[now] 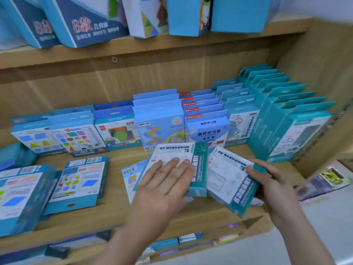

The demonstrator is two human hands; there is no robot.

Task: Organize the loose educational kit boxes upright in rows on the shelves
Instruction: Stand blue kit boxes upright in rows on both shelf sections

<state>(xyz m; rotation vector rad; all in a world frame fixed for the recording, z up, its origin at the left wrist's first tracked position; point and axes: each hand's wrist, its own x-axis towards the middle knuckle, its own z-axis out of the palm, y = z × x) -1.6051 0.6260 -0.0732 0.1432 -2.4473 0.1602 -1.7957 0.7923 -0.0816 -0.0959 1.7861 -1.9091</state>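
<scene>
Hands on my feed, left hand (168, 176) spread flat on a teal-edged box (175, 153) lying on the wooden shelf (118, 213), right hand (267, 180) gripping a second teal box (227, 178) tilted just beside it, upright rows of boxes (191, 119) behind.

Printed packets (331, 178) lie well right of the right fingers (254, 170), with pale floor (324, 226) below them and a screw (114, 59) far above-left.
</scene>
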